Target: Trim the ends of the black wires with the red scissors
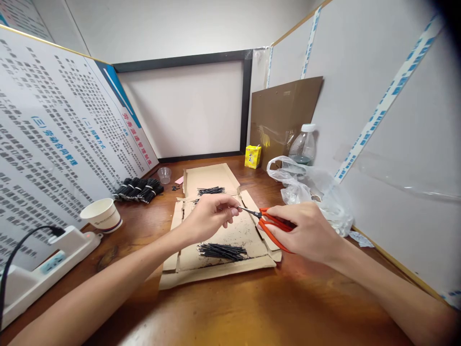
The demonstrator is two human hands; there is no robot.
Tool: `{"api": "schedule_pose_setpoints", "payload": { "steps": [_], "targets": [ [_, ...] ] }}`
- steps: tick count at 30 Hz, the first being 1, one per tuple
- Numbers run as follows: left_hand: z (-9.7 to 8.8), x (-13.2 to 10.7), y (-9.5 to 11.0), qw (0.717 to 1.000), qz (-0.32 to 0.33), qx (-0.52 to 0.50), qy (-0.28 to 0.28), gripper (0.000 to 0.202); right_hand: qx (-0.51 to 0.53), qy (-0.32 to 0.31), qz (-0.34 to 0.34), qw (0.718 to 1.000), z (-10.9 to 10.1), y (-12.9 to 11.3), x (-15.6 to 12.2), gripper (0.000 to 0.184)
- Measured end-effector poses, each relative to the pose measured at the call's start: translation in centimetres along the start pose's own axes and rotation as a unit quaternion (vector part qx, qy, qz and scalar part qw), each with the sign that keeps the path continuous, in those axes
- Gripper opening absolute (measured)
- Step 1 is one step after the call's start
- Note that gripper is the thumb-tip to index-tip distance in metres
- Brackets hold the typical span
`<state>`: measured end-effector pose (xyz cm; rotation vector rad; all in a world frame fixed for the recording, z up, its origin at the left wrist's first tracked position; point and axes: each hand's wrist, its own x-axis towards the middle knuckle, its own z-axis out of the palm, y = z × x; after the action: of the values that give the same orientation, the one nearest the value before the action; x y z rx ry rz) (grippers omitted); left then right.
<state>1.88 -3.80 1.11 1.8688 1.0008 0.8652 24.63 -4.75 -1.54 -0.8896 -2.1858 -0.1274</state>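
Note:
My right hand (305, 229) grips red-handled scissors (271, 225) whose short blades point left toward my left hand. My left hand (212, 213) is closed in a pinch on a thin black wire at the scissor tips, too small to make out clearly. Both hands hover over a flattened cardboard sheet (223, 262). A loose pile of short black wires (221, 251) lies on the cardboard just below my hands. A second small pile of black wires (211, 191) lies at the far end of the cardboard.
Bundled black wires (139, 189) lie at the left by a small clear cup (164, 175). A paper cup (102, 215) and white power strip (46, 264) sit at the near left. A yellow carton (253, 156), water bottle (303, 145) and plastic bag (313, 190) stand at the right, walls all round.

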Motion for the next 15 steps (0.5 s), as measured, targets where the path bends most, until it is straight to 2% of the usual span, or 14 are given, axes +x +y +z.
{"api": "schedule_pose_setpoints", "payload": {
  "steps": [9,15],
  "targets": [
    [-0.15,0.02,-0.04,1.000,0.007,0.012,-0.001,0.011,0.008,0.007,0.008,1.000,-0.13,-0.14,0.15,0.026],
    [-0.32,0.01,0.01,0.999,0.018,0.044,0.002,0.012,0.020,-0.009,0.013,1.000,-0.14,-0.23,0.22,0.023]
  ]
}}
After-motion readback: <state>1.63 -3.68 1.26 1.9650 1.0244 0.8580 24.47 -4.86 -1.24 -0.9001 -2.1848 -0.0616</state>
